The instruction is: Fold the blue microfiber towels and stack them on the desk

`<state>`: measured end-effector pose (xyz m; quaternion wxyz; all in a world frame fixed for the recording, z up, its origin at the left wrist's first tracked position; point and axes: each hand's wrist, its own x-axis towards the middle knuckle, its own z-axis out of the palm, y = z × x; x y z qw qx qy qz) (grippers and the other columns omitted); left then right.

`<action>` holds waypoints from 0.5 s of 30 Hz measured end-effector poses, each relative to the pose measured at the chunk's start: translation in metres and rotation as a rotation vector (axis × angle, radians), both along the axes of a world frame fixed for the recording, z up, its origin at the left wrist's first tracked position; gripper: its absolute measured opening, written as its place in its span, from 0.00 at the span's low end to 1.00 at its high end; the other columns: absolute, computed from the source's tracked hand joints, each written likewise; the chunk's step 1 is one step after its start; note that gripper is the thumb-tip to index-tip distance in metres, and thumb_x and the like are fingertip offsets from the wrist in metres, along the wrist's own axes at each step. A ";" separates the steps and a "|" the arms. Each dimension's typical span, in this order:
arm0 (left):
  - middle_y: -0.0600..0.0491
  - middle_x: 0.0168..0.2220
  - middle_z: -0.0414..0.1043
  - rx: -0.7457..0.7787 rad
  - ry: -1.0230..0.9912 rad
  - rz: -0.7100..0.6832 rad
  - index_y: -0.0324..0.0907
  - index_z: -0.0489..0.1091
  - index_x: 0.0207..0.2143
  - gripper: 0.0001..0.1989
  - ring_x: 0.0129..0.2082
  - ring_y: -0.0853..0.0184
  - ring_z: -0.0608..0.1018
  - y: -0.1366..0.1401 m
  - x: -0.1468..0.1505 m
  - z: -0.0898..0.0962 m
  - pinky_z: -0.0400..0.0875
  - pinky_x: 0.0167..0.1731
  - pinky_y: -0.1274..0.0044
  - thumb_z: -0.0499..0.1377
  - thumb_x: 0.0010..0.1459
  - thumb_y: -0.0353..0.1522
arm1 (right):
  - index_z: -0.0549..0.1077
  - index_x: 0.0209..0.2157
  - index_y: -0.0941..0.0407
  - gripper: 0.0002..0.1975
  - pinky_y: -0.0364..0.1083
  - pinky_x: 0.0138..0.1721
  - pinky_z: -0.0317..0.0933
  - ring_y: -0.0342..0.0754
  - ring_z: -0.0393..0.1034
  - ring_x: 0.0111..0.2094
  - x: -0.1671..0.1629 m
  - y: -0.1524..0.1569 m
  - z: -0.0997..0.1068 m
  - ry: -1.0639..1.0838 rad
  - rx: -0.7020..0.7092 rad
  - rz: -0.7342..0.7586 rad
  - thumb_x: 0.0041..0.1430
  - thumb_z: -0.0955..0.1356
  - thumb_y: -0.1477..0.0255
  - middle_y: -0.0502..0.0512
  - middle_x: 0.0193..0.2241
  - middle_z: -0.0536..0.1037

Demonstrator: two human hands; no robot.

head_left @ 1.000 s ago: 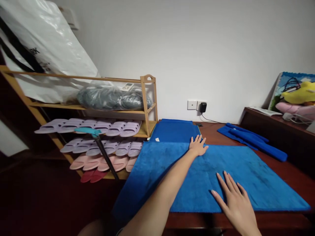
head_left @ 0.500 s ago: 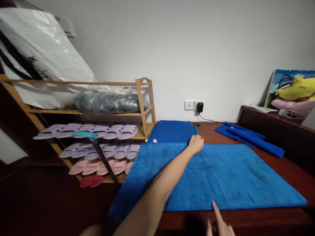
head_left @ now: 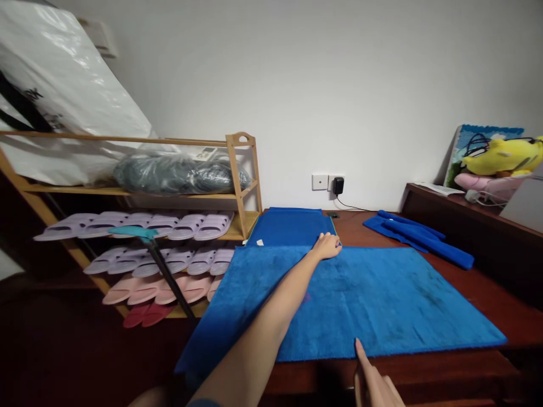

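Note:
A blue cloth (head_left: 394, 299), like a large towel with darker smudges, is spread flat on the dark red wooden table. My left hand (head_left: 326, 246) reaches across it to the far edge, its fingers curled down over that edge; the fingertips are partly hidden. Below, my right hand (head_left: 375, 381) is at the near edge. Its index finger stretches out and touches the border of the cloth, while the other fingers are partly cut off by the frame. Beyond the left hand lies a folded blue cloth (head_left: 292, 226) with a small white label.
A wooden shoe rack (head_left: 237, 169) with rows of slippers (head_left: 199, 226) stands on the left. In front of it leans a black pole (head_left: 167, 277) with a teal top. More folded blue fabric (head_left: 419, 234) lies at the right, near a raised ledge (head_left: 445, 226). A black plug (head_left: 338, 185) sits in the wall.
The view has shifted slightly, so most things appear further left. My left hand stays on the cloth's far edge. My right index finger still touches the near border, with the thumb closer to it.

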<state>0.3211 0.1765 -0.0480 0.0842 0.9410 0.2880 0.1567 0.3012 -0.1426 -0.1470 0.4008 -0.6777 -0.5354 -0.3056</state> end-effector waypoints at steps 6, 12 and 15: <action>0.48 0.48 0.68 -0.188 -0.137 0.018 0.38 0.68 0.46 0.13 0.46 0.60 0.72 0.001 -0.004 0.021 0.68 0.45 0.63 0.56 0.62 0.35 | 0.61 0.59 0.51 0.30 0.42 0.27 0.57 0.37 0.60 0.18 0.002 0.005 0.004 -0.037 0.124 0.032 0.56 0.65 0.83 0.49 0.30 0.78; 0.50 0.41 0.71 -0.440 -0.440 -0.001 0.36 0.68 0.43 0.11 0.37 0.65 0.75 -0.006 -0.021 0.075 0.71 0.38 0.69 0.56 0.63 0.35 | 0.72 0.46 0.57 0.13 0.41 0.34 0.62 0.44 0.73 0.31 0.009 -0.001 0.031 0.144 0.233 -0.044 0.59 0.64 0.73 0.53 0.35 0.78; 0.55 0.27 0.70 -0.554 -0.653 -0.014 0.36 0.69 0.32 0.10 0.29 0.67 0.74 -0.015 -0.037 0.106 0.69 0.34 0.74 0.55 0.62 0.34 | 0.74 0.42 0.57 0.16 0.41 0.36 0.63 0.47 0.73 0.35 0.015 -0.011 0.059 0.429 0.237 -0.107 0.59 0.64 0.62 0.54 0.37 0.78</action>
